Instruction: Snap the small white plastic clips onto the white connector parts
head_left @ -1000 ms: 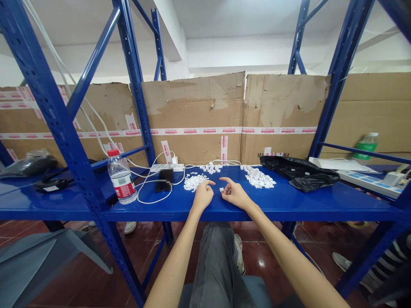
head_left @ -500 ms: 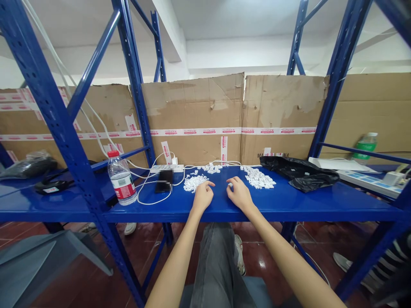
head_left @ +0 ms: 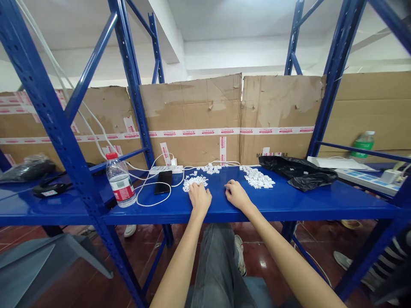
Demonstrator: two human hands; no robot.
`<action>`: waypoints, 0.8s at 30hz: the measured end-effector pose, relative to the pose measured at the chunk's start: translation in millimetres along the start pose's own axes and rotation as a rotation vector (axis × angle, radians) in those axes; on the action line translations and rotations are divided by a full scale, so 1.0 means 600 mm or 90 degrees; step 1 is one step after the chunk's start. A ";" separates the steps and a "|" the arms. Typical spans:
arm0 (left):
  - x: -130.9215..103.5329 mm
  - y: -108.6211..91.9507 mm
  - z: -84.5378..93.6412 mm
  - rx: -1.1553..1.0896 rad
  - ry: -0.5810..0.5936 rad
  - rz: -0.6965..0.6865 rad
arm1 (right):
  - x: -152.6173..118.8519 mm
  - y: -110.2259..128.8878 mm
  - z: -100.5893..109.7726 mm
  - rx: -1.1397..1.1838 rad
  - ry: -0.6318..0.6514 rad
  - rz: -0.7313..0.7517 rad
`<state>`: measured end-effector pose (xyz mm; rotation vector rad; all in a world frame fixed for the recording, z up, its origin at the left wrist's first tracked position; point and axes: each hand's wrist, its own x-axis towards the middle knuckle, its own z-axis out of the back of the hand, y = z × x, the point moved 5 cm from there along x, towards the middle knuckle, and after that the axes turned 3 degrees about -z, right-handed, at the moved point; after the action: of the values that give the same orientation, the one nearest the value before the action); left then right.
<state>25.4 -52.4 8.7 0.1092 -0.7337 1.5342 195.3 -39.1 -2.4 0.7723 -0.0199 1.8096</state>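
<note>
Small white pieces lie in a left pile, a right pile and a small back group on the blue shelf top. My left hand reaches to the near edge of the left pile, its fingertips at the pieces. What those fingertips hold, if anything, is too small to tell. My right hand rests on the blue surface, left of and nearer than the right pile. Its fingers are curled together, and their contents are hidden.
Left of the piles are a black phone, white cables, a power strip and a red-capped bottle. A black plastic bag lies on the right. Cardboard stands behind, between blue posts.
My left hand has moved forward and left, onto the edge of the left pile. My right hand has shifted slightly and its fingers have curled down; the small piece seen at its fingertips no longer shows.
</note>
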 end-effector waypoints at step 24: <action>0.002 -0.003 -0.003 0.006 0.037 -0.034 | -0.003 0.013 -0.001 0.165 0.027 0.132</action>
<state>27.2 -50.8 8.5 0.0895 -0.6726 1.4838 188.4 -43.4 -1.0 0.9415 0.1711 2.0517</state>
